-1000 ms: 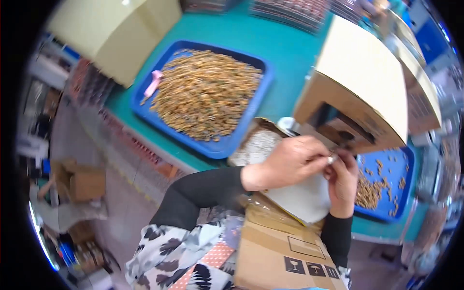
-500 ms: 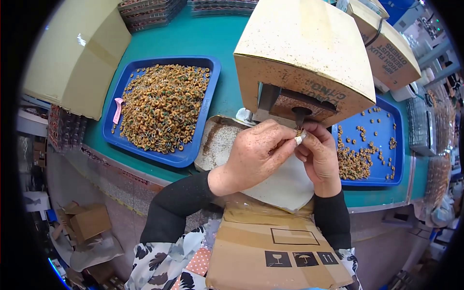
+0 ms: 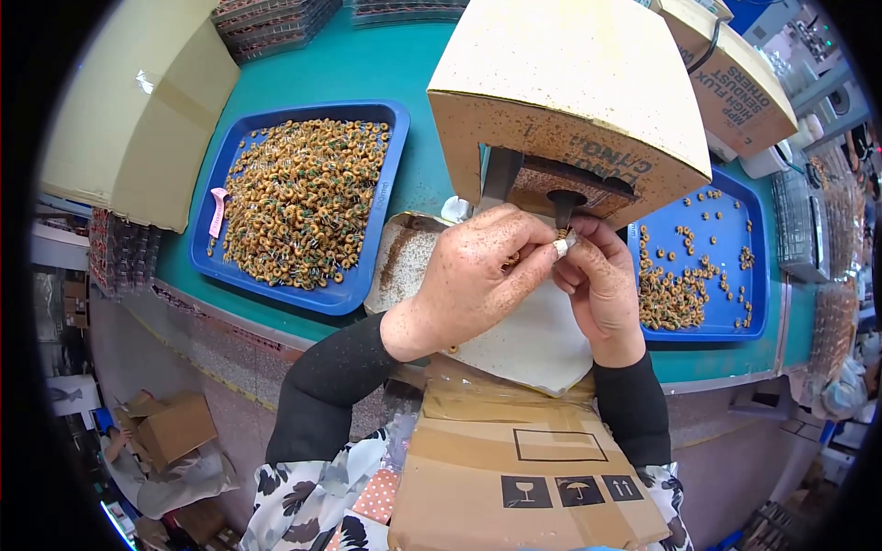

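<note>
My left hand (image 3: pixel 473 280) and my right hand (image 3: pixel 602 289) meet at a dark spindle tip (image 3: pixel 567 207) under a cardboard cover. Both are closed, fingertips pinching a small ring-shaped wire coil (image 3: pixel 563 235) just below the tip. White wrapping (image 3: pixel 559 248) shows at the fingertips. Something copper-coloured (image 3: pixel 509 264) peeks out between the curled fingers of the left hand; its kind is hard to make out. Brown specks dust both hands. Under them lies a pale sheet (image 3: pixel 524 344) strewn with brown dust.
Left stands a blue tray (image 3: pixel 401 138) heaped with ring coils (image 3: pixel 303 202) and a pink tag (image 3: pixel 218 211). Another blue tray (image 3: pixel 684 204) at right holds scattered coils. The cardboard cover (image 3: pixel 560 64) rises in front. A brown carton (image 3: pixel 524 468) sits at my lap.
The view has shifted slightly. Both hands remain together at the spindle tip, with only small finger movements. A small ring now shows on the sheet near my left wrist.
</note>
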A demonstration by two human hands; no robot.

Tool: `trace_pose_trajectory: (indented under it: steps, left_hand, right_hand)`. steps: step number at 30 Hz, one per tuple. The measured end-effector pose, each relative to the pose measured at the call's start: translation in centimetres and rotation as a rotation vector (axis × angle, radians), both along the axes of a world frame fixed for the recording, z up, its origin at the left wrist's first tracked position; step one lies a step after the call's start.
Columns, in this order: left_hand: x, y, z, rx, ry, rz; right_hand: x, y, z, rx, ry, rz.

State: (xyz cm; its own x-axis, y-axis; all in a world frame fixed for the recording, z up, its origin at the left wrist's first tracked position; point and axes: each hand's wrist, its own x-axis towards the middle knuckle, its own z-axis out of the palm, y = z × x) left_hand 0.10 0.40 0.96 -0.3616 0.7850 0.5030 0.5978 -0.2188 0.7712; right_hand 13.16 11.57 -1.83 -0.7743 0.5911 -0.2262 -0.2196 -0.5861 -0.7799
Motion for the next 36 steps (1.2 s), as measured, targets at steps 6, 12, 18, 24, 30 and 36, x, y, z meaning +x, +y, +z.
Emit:
trace_pose_trajectory:
  steps: [6, 12, 18, 24, 30, 36]
  left_hand:
    - [0.4, -0.6, -0.1, -0.028, -0.018, 0.009]
    - [0.2, -0.6, -0.2, -0.028, 0.005, 0.017]
    - [0.0, -0.4, -0.1, -0.025, 0.012, 0.003]
    - [-0.4, -0.2, 0.0, -0.04, 0.015, -0.001]
    - [-0.7, -0.3, 1.0, -0.12, -0.022, -0.005]
    - [-0.5, -0.2, 1.3, -0.15, -0.05, 0.002]
  right_hand:
    - [0.2, 0.5, -0.2, 0.038, -0.007, 0.084]
    - [0.0, 0.3, -0.3, 0.018, -0.008, 0.088]
    - [-0.1, 0.3, -0.4, 0.025, -0.002, 0.067]
    - [-0.2, 0.1, -0.4, 0.008, 0.021, 0.041]
    - [-0.4, -0.1, -0.3, -0.012, 0.049, 0.039]
    - [-0.3, -0.1, -0.3, -0.028, 0.044, 0.048]
